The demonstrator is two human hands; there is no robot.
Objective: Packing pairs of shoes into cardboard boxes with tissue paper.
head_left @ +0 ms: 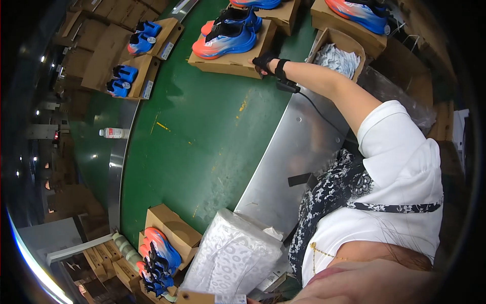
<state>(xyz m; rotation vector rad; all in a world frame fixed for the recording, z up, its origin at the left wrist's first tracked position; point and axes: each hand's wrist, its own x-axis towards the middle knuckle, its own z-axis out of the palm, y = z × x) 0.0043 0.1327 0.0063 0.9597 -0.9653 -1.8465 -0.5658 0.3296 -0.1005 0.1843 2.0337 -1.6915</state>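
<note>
My right arm stretches toward the far side, and my right hand [264,64] wears a black fingerless glove. Its fingers close on the near right corner of an open cardboard shoebox [228,67]. A pair of orange-and-blue running shoes [225,43] with black collars rests on this box. A black wrist strap [280,68] carries a small dark device [288,87] with a cable. At the bottom edge lies a cardboard box [202,297] with a pale label. Beside it only a sliver of skin shows, perhaps my left hand; its fingers are hidden.
The green conveyor belt [177,152] runs beside a metal ledge [276,177]. More shoes [162,248] in boxes stand near and far. A plastic-wrapped white stack [233,253] lies on the near side. An open carton [336,58] holds small white packets. A bottle [114,133] stands across the belt.
</note>
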